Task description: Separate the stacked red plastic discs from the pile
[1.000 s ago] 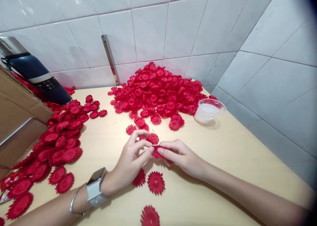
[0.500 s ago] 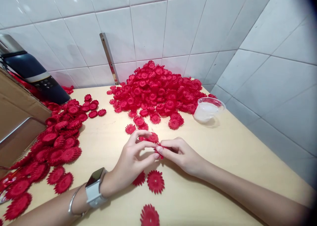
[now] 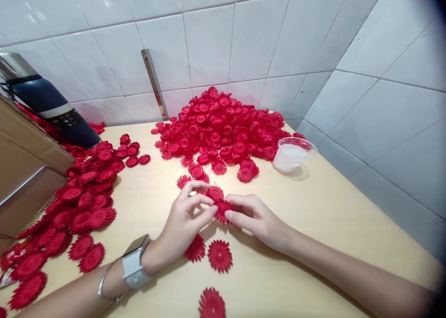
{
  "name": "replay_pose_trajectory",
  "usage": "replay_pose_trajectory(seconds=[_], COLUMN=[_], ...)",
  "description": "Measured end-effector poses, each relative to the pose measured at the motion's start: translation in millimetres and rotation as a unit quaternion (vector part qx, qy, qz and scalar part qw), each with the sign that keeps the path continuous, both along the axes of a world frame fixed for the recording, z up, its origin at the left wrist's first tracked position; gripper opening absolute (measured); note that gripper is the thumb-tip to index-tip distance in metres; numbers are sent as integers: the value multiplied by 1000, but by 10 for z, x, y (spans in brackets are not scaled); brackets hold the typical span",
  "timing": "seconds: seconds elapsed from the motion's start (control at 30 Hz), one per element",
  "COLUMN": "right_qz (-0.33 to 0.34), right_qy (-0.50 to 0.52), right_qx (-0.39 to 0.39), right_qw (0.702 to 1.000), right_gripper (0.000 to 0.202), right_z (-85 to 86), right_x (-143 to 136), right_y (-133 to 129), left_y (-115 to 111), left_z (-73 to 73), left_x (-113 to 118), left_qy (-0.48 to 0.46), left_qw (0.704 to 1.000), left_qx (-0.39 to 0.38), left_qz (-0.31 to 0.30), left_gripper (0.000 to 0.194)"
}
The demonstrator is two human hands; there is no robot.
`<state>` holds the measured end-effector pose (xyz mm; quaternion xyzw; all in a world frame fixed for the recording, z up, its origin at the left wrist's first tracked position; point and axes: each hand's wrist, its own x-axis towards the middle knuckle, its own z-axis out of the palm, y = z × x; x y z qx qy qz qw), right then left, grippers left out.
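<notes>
Between my two hands is a red petalled disc (image 3: pixel 223 211), its face turned up toward the camera. My left hand (image 3: pixel 190 213), with a watch and a bangle at the wrist, pinches the disc's left edge between thumb and finger. On the right edge, the thumb and curled fingers of my right hand (image 3: pixel 256 218) grip the same disc. Just behind it lies another red disc (image 3: pixel 215 193). Nearer to me, one loose disc (image 3: pixel 220 256) lies flat, one (image 3: pixel 195 248) is beside my left hand, and one (image 3: pixel 212 303) is at the bottom edge.
A large heap of red discs (image 3: pixel 223 127) rests against the tiled wall. More discs (image 3: pixel 97 202) spread along the left, by a cardboard box (image 3: pixel 28 160) and a dark blue bottle (image 3: pixel 49 100). A clear plastic cup (image 3: pixel 292 155) with whitish contents stands at the right.
The held disc has turned from nearly edge-on to face up. My left fingertips have moved slightly left, away from my right thumb.
</notes>
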<state>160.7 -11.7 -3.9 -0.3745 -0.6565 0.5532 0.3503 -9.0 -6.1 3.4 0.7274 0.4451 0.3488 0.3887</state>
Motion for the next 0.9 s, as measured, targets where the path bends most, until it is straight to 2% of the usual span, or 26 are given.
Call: replay_pose_trajectory(seconds=[0.1, 0.27, 0.47, 0.67, 0.9], right_qz=[-14, 36, 47, -16, -25], right_qy=[-41, -77, -93, -40, -14], right_qx=[20, 71, 66, 30, 3], right_qw=[999, 994, 992, 999, 1000], right_gripper=[22, 26, 26, 31, 35], right_z=[1, -1, 12, -28, -48], right_x=[-11, 3, 16, 34, 30], right_y=[-16, -21, -34, -33, -16], left_y=[-29, -38, -51, -52, -55], left_z=[18, 22, 27, 34, 63], left_x=[-4, -4, 9, 18, 19], left_qy=[36, 35, 40, 17, 28], left_qw=[999, 999, 998, 1000, 999], left_qx=[32, 38, 34, 19, 18], left_qz=[-15, -3, -24, -15, -38], left_gripper=[9, 9, 9, 7, 9])
